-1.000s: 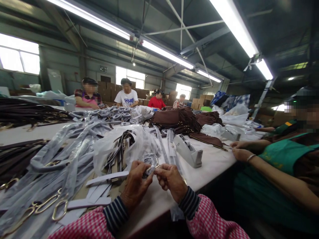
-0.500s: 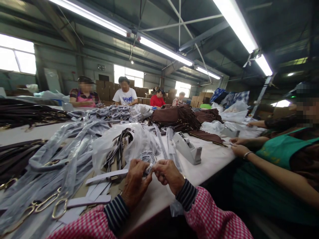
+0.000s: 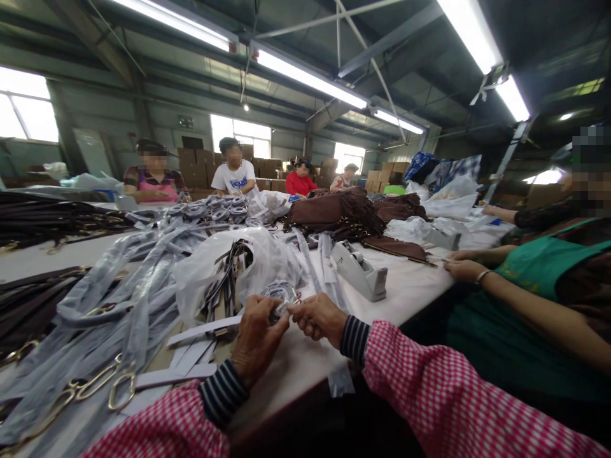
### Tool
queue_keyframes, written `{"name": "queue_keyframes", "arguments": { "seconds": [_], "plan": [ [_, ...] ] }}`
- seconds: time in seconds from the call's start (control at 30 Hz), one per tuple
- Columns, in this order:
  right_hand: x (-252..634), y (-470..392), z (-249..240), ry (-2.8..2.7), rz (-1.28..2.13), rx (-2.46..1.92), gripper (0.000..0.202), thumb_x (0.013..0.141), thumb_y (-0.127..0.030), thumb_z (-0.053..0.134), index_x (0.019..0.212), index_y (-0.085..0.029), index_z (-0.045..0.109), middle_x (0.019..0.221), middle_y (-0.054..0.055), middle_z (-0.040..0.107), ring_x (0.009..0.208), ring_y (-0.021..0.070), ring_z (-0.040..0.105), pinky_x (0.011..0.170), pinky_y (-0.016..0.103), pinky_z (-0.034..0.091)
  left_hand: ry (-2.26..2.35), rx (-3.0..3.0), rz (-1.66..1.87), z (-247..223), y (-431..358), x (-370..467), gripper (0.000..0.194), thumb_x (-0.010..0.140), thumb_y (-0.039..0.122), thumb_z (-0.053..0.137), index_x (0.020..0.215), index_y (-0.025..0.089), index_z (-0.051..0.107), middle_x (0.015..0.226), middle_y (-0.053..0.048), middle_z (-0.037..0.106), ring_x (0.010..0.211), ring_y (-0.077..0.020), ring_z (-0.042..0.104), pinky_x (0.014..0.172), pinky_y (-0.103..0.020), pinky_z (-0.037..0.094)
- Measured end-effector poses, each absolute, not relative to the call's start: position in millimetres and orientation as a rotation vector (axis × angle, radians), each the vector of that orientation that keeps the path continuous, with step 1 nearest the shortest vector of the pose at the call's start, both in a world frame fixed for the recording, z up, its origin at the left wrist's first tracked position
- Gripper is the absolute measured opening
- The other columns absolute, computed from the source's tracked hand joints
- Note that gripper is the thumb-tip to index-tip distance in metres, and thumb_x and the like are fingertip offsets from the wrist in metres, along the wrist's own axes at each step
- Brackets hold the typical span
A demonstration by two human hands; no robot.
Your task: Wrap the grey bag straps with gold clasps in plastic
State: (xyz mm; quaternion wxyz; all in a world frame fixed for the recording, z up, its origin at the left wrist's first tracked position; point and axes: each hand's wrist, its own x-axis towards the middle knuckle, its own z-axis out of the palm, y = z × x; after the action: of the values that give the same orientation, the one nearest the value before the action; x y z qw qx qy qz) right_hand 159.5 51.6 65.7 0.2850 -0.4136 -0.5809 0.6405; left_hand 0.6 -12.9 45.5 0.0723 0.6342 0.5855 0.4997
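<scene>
Two hands at a coiled, clear-wrapped grey strap (image 3: 281, 291) above a white worktable (image 3: 305, 372) in a strip-lit, box-lined workshop.
Left hand (image 3: 260, 334) pinches the coil; right hand (image 3: 321, 318) presses fingertips together at its near edge, pinched part unclear. Grey tape dispenser (image 3: 359, 272) beyond: dark lettering, illegible.

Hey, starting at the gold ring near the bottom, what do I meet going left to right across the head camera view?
Gold ring, your left hand, your right hand, pale grey tape dispenser, co-worker's green apron.
</scene>
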Motion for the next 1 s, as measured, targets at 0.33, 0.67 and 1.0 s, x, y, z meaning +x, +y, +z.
{"name": "queue_keyframes", "arguments": {
  "seconds": [0.33,0.67,1.0],
  "plan": [
    [156.1,38.8,56.3,-1.630,1.428,-0.804,0.049,0.077,-0.059,0.078,0.063,-0.017,0.057,0.048,-0.006,0.053,0.036,0.0047,0.038,0.036,0.019,0.025,1.341,1.562,1.352,69.8,-22.1,-14.1,0.027,0.082,0.036,0.071,0.099,0.017,0.078,0.098,-0.007,0.077,0.097,-0.0277,0.066,0.089,-0.038,0.047],
    [169.8,35.3,52.0,-1.714,1.203,-0.775,0.040,0.082,-0.052,0.076,0.068,-0.017,0.064,0.058,-0.001,0.063,0.041,0.0095,0.046,0.037,0.021,0.032,0.951,1.050,1.362,75.3,-28.9,-11.3,0.027,0.077,0.034,0.081,0.093,0.013,0.078,0.092,-0.008,0.075,0.084,-0.0191,0.064,0.080,-0.030,0.049],
    [193.1,27.1,99.2,-2.472,-0.220,-0.527,0.009,0.098,-0.029,0.067,0.103,-0.021,0.065,0.104,0.005,0.070,0.100,0.0241,0.063,0.086,0.033,0.050,1.040,1.123,1.313,52.9,-15.0,-4.8,0.044,0.065,0.053,0.084,0.082,0.014,0.074,0.075,-0.006,0.069,0.069,-0.0183,0.058,0.067,-0.029,0.044]
  ]
}}
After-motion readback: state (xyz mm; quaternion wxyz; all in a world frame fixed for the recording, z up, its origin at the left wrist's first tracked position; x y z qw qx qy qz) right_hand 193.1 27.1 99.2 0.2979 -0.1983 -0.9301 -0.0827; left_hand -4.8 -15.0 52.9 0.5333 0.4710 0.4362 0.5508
